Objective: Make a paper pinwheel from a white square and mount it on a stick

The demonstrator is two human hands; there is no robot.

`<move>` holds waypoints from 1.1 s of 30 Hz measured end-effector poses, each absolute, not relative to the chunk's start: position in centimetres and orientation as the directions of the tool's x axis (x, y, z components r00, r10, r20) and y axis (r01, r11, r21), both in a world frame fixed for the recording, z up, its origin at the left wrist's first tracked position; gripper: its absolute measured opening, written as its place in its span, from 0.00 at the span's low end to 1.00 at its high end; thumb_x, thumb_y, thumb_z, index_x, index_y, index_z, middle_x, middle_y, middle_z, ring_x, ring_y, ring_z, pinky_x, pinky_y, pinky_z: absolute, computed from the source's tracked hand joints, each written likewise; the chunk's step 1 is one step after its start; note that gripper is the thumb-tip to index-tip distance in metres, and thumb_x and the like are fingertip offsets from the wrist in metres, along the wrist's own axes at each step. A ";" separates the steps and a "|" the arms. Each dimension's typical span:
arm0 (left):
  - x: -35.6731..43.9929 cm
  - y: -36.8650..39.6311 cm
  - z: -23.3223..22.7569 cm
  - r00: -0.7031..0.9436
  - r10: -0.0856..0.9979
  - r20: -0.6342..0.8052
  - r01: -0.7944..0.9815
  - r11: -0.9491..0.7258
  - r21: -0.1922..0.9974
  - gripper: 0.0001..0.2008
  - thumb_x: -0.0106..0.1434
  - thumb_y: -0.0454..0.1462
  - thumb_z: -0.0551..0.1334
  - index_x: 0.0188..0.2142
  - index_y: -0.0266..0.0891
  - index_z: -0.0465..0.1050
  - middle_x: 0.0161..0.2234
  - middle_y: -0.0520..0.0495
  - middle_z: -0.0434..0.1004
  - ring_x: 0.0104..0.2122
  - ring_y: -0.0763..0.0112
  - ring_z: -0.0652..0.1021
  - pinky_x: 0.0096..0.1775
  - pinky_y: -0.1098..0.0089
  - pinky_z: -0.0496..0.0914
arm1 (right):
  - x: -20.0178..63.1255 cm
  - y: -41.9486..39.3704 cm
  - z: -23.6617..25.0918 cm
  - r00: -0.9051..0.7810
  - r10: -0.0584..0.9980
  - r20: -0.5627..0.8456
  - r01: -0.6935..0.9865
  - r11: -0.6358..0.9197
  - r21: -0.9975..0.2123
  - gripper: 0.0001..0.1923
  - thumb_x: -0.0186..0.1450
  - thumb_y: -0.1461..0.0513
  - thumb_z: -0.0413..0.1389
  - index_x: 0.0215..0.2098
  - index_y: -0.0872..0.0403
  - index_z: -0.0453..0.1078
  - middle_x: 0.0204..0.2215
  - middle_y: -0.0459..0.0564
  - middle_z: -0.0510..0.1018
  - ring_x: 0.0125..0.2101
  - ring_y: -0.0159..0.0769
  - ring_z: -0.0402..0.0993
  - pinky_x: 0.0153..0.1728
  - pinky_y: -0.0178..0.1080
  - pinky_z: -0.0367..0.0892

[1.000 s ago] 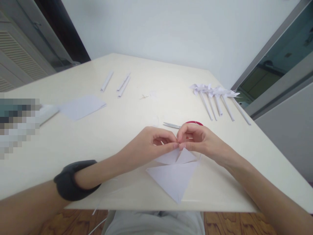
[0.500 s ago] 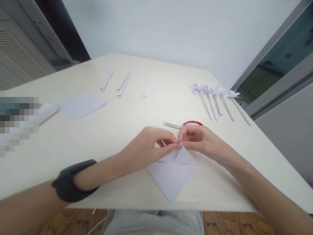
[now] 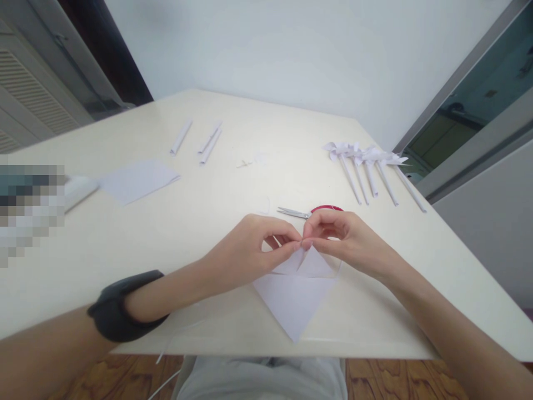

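A white paper square [image 3: 295,303], cut with slits, lies near the table's front edge with one corner toward me. My left hand [image 3: 266,244] pinches the paper close to its centre between thumb and fingers. From the other side my right hand [image 3: 339,239] also pinches the paper, its fingertips meeting those of the left. One pointed flap stands up between the two hands. Just beyond the right hand lie scissors [image 3: 295,213] with red handles, partly covered by its fingers. What exactly sits between the fingertips is hidden.
Several paper pinwheels [image 3: 366,153] on rolled sticks lie at the back right. Rolled paper tubes [image 3: 181,137] rest at the back left, near flat paper sheets [image 3: 139,180]. Small paper scraps [image 3: 260,159] lie mid-table [image 3: 233,191]. A blurred-out object is at the left edge.
The paper's near corner has shifted slightly right and away from me. Both hands keep their pinch, and the right hand has moved slightly.
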State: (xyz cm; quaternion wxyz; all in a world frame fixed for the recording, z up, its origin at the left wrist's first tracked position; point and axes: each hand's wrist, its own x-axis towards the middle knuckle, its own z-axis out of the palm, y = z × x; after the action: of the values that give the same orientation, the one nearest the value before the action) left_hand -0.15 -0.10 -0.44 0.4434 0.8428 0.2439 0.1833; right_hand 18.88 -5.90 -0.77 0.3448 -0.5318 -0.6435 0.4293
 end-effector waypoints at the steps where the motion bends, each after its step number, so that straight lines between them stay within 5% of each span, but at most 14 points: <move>1: -0.2 -0.1 -0.5 0.815 0.572 0.089 0.246 -0.483 0.840 0.12 0.63 0.39 0.56 0.31 0.38 0.76 0.29 0.51 0.78 0.31 0.72 0.76 0.36 0.73 0.71 | 18.8 -5.9 -0.7 -0.194 0.981 -0.011 0.389 0.066 -0.919 0.03 0.60 0.62 0.57 0.29 0.53 0.69 0.29 0.46 0.72 0.30 0.33 0.68 0.33 0.37 0.64; 33: -0.3 0.4 -1.1 0.780 0.623 0.058 0.262 -0.410 0.874 0.09 0.61 0.38 0.57 0.28 0.38 0.73 0.27 0.53 0.76 0.28 0.74 0.75 0.33 0.75 0.69 | 18.0 -6.3 -0.1 -0.132 0.981 0.142 0.514 0.190 -0.837 0.03 0.61 0.66 0.58 0.29 0.56 0.72 0.27 0.46 0.75 0.29 0.32 0.69 0.32 0.36 0.65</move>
State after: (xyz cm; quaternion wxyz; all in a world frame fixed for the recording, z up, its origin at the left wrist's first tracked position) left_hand -0.32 0.35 -1.06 0.4710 0.8174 0.2707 0.1915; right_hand 17.95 -6.33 -0.08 0.3635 -0.5493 -0.6804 0.3214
